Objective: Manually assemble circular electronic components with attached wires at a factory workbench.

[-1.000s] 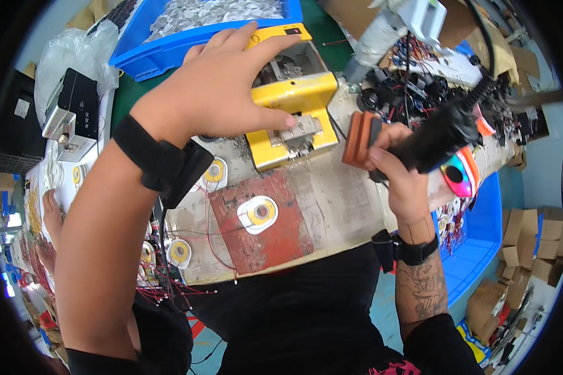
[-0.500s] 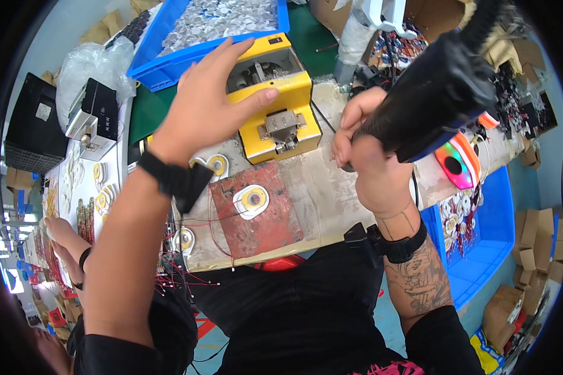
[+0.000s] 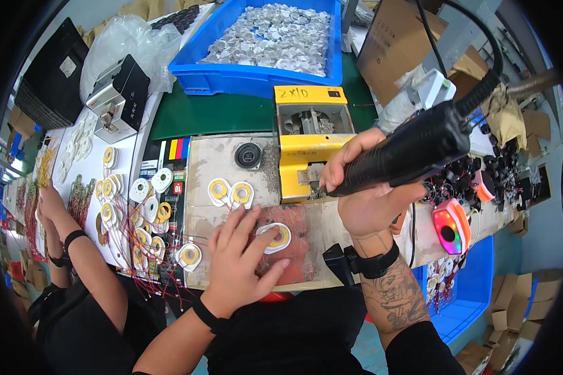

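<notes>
My right hand point(image 3: 372, 209) is wrapped round a black electric screwdriver point(image 3: 413, 147) with a cord at its back end; its tip is hidden behind the hand. With fingers spread, my left hand point(image 3: 241, 265) lies over a worn red mat point(image 3: 301, 265). Its index fingertip rests on a white ring-shaped part with a yellow centre point(image 3: 283, 240). Two similar white-and-yellow parts point(image 3: 219, 192) sit just beyond my left fingers. Behind the mat and left of the screwdriver stands a yellow screw feeder point(image 3: 306, 150) with loose screws in its tray.
A blue bin point(image 3: 256, 78) of small white pieces stands at the back. Wired white-and-yellow parts point(image 3: 147, 240) are heaped on the left, near a co-worker's arm point(image 3: 91, 250). A lit orange device point(image 3: 449, 228) lies on the right, above another blue bin point(image 3: 475, 306).
My left hand has come down from over the screw feeder to the white-and-yellow part on the mat. The screwdriver stays in my right hand. The view has shifted, showing more of the left side.
</notes>
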{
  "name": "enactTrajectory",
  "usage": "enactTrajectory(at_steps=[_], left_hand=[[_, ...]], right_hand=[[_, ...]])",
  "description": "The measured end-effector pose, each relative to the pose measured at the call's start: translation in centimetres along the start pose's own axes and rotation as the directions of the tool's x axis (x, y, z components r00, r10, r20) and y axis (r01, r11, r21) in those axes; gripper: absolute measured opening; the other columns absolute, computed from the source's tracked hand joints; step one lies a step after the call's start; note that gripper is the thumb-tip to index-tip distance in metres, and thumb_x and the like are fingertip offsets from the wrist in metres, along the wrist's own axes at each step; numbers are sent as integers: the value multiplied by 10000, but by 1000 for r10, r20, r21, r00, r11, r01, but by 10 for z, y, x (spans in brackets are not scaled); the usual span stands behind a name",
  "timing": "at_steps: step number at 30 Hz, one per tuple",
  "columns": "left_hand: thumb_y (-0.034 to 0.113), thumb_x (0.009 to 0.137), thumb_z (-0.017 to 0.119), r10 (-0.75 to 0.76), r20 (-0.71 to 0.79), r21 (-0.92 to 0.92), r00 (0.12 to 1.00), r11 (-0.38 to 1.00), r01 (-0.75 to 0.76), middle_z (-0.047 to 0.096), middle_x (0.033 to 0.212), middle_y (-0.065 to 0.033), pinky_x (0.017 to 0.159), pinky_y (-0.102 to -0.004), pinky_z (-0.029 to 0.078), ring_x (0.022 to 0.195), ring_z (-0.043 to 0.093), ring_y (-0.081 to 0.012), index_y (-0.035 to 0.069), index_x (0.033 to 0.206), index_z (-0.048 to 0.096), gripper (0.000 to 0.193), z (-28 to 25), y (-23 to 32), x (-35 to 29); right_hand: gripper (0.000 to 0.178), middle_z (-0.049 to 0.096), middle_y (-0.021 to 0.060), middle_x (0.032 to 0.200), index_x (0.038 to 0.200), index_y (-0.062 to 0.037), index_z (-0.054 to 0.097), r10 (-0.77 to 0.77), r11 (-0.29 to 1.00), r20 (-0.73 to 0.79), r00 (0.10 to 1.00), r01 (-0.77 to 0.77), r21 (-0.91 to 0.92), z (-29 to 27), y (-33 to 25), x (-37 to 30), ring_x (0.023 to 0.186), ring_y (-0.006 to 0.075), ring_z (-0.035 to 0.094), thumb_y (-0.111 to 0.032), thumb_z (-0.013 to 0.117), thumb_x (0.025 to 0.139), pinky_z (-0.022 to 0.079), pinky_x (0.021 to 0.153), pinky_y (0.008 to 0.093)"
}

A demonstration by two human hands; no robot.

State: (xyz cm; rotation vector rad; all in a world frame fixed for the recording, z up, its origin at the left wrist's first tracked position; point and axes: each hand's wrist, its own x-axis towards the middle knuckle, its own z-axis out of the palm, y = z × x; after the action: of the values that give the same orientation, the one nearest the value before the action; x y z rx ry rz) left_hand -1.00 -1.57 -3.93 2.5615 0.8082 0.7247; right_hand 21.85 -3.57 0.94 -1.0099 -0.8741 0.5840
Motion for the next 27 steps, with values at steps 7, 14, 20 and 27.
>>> enactTrajectory(at_steps=[7,14,20,27], left_hand=[[339,834,791,9,75,-93,997,996,-2,604,1433,-137,1159,-537,270,1410,487,-368,139,1227,711,448,15,-8,0],[289,870,776,34,77,-201,996,979,-18,658,1363,-107,1174,-511,277,1407,515,-342,100,1265,674,450,25,-7,11],[309,830,805,-78,38,-274,996,958,85,679,1314,-77,1119,-497,328,1332,553,-334,98,1273,672,509,23,-2,24],[324,787,838,31,6,-143,999,989,-30,685,1266,-33,1053,-466,350,1277,575,-304,127,1168,733,442,32,-9,24]], right_hand=[[1100,533,49,703,972,-62,456,6,991,-32,999,-10,-136,1,16,-5,620,164,531,-1095,323,620,465,610,316],[1087,568,73,711,973,-54,467,43,999,-54,998,-43,-2,-5,6,-7,619,182,545,-1081,390,626,469,605,329],[1130,568,69,724,1007,-63,446,32,996,-37,999,-29,82,-5,-14,-20,636,172,551,-1099,423,557,473,623,334],[1147,568,79,667,949,-42,451,119,992,-42,992,-120,-31,12,-15,-29,563,165,548,-1110,393,534,500,571,315]])
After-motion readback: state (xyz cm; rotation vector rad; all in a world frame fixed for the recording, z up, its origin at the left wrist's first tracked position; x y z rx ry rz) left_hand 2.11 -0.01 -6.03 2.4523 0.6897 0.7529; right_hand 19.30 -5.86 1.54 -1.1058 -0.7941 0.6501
